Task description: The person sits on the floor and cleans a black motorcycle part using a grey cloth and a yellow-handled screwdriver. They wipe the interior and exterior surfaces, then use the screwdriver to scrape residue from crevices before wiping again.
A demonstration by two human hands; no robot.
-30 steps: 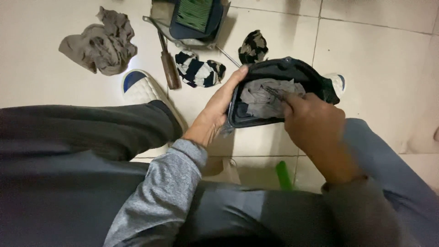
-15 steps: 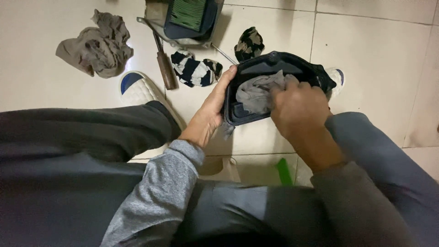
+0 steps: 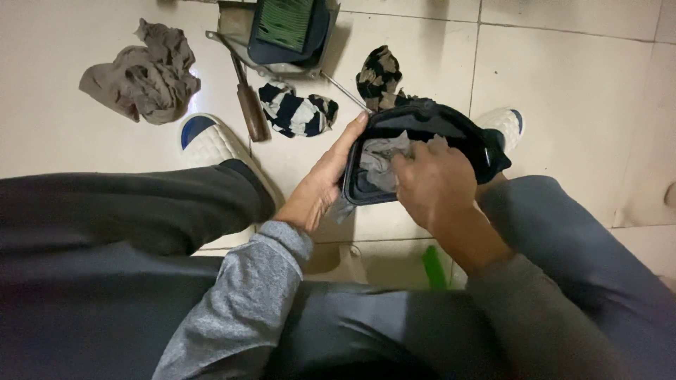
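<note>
Right hand [image 3: 431,184] pushed grey rag [image 3: 380,163] deeper, left hand [image 3: 325,179] gripping tray's [image 3: 422,119] edge

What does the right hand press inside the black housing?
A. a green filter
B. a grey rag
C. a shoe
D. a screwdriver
B: the right hand pushes a grey rag into the black housing, which the left hand steadies.

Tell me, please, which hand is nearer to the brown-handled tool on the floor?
Left. The left hand grips the black housing's near edge, a short way right of the tool. The right hand is farther right, pressing a grey rag inside the housing.
</note>
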